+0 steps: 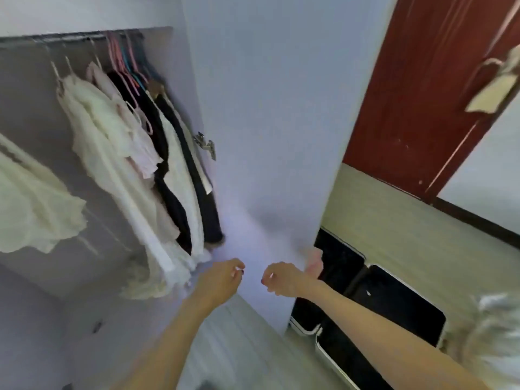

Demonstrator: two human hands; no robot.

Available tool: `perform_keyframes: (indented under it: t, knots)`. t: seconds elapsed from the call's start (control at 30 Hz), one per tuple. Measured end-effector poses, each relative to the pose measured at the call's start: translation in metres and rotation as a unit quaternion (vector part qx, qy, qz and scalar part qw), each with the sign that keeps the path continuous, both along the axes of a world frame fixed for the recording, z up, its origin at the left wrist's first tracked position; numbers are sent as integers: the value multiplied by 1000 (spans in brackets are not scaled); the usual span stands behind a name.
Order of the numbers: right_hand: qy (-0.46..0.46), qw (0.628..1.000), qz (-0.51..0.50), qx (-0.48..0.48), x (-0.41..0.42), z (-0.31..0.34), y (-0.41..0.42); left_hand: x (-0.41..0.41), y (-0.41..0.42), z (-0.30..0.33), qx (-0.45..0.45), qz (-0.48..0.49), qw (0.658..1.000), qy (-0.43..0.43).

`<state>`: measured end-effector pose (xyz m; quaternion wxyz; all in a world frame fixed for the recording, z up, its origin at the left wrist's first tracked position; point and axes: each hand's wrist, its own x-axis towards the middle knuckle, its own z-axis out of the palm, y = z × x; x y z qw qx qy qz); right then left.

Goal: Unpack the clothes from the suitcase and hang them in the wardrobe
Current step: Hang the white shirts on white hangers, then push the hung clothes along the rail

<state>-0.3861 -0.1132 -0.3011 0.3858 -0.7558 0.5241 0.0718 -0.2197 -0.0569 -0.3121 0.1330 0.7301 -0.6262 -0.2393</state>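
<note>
Beside the open wardrobe door (270, 122), pale and dark clothes (135, 153) hang on the rail (56, 38), black suitcase (394, 302) open on the floor at right — left hand (219, 280) and right hand (284, 278) both loosely curled, holding nothing.

Two bare forearms, no sleeves, dark-painted nails on fingers (241, 273).

Red-brown door (416, 88) beside pale floor (408, 220)
</note>
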Motion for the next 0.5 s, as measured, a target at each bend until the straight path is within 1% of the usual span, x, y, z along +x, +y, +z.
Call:
perform_keyframes:
  t: [0.03, 0.13, 0.23, 0.33, 0.4, 0.5]
  knots:
    - [14, 999, -35, 13, -36, -12, 9, -30, 1, -15, 21, -34, 999, 8]
    - [42, 996, -68, 26, -112, -35, 17, -90, 3, -41, 73, -97, 992, 35]
    - [45, 993, -109, 25, -180, -49, 16, -147, -7, -58, 113, -164, 979, 41]
    - [43, 987, -151, 29, -224, -64, 5, -188, -27, -70, 142, -202, 968, 36]
    - [30, 977, -206, 48, -253, -83, -9, -220, -52, -86, 163, -235, 958, 31]
    - [15, 963, -260, 70, -280, -101, -29, -253, -85, -101, 168, -262, 950, 35]
